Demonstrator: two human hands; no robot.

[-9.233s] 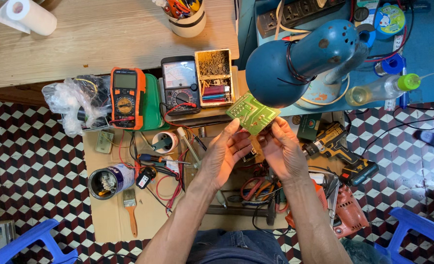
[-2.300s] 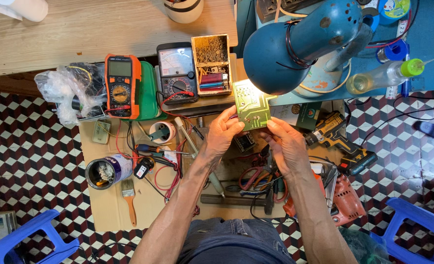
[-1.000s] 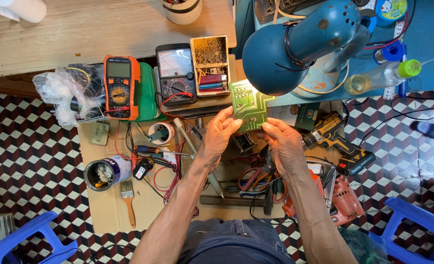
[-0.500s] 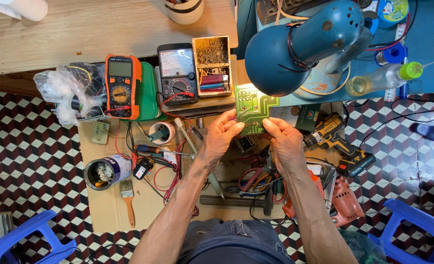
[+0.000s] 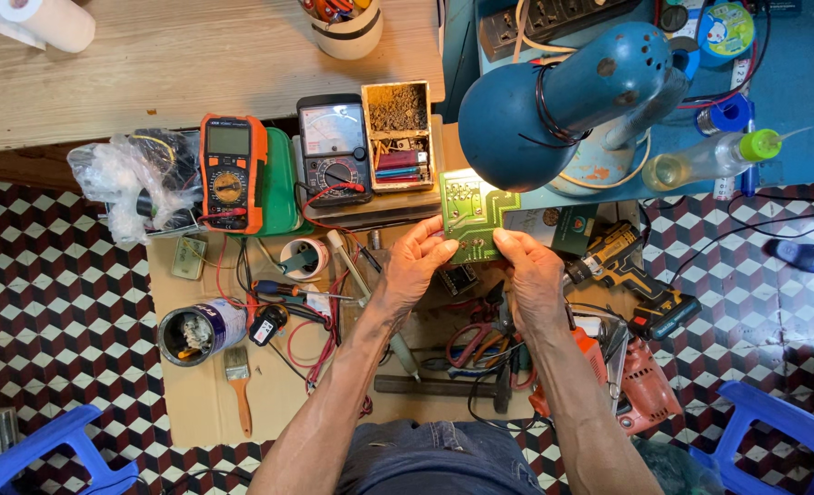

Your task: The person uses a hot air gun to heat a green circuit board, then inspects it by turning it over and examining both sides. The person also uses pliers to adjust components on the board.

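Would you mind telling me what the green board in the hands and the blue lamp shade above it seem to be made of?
Green board: likely rigid laminate with a glossy green coating and pale metal traces on its face. Blue lamp shade: probably painted sheet metal, given the smooth dome, vent holes and worn paint. Left hand and right hand hold the board's lower edge.

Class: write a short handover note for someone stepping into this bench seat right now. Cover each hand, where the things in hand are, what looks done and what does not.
Left hand: grip on the left edge of the green circuit board.
Right hand: grip on the board's lower right edge.
The board is held up under the blue lamp, copper-track side facing the camera, above the cardboard mat.
Close by: orange multimeter, analogue meter, parts box, yellow drill, pliers.
Done: board picked up and held under the lamp.
Left: no tool in hand; whether any board work is done cannot be told.
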